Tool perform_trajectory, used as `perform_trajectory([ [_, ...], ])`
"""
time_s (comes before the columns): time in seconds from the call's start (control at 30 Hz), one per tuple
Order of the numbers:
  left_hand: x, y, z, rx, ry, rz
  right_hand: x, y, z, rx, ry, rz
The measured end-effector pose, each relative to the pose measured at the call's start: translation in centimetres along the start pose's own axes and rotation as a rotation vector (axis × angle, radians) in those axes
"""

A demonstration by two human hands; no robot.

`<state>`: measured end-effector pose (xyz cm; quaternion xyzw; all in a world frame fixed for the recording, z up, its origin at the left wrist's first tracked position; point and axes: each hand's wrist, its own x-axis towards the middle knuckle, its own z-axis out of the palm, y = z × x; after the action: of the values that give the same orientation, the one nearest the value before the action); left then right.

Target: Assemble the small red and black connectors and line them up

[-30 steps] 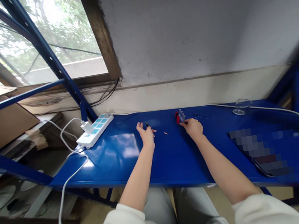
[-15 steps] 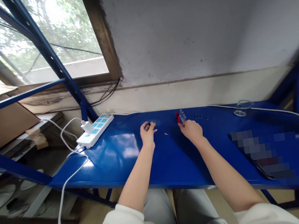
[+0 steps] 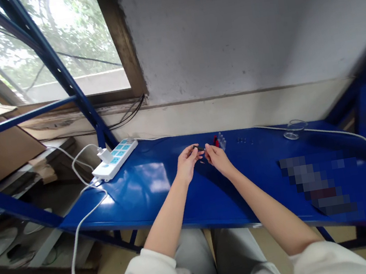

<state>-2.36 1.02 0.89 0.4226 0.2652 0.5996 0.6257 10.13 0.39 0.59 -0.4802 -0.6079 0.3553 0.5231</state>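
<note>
Over the blue table (image 3: 151, 202), my left hand (image 3: 186, 164) pinches a small black rod-like piece (image 3: 199, 148) between thumb and fingers. My right hand (image 3: 219, 159) meets it at the right end of that piece, thumb and forefinger pressed together; what they grip is too small to tell. Just behind the right hand are a red object (image 3: 216, 140), partly covered by it, and a group of upright clear plastic pieces (image 3: 222, 141). A tiny pale scrap (image 3: 202, 162) lies below the hands.
A white power strip (image 3: 108, 169) with a plug and cable is at the table's left. Tiny clear parts (image 3: 241, 140) lie right of the plastic pieces. Further right are a coiled clear ring (image 3: 291, 135) and a blurred-out dark flat object (image 3: 316, 190). Blue shelf posts (image 3: 71, 87) flank the table.
My right hand has left the red object and the clear pieces and moved left to my left hand. My left hand has shifted slightly right, still holding the black piece.
</note>
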Motion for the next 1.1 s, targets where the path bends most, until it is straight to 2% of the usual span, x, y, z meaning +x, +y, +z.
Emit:
perform_trajectory([
  [0.13,-0.1,0.0,0.2,0.137,0.018,0.047,0.4,0.0,-0.4,0.025,0.027,-0.036],
  [0.27,-0.4,0.2,0.6,0.239,0.043,0.103,0.5,-0.2,-1.0,-0.048,0.036,-0.106],
  [0.5,-0.6,0.3,0.9,0.277,0.037,0.113,0.1,-0.7,-1.4,-0.209,0.05,-0.218],
  [0.7,-0.8,0.4,1.1,0.3,0.054,0.113,0.0,-0.8,-1.5,-0.262,0.059,-0.277],
  [1.1,-0.7,-0.1,0.6,0.547,0.106,0.197,-0.1,-0.8,-1.2,-0.278,0.031,-0.284],
])
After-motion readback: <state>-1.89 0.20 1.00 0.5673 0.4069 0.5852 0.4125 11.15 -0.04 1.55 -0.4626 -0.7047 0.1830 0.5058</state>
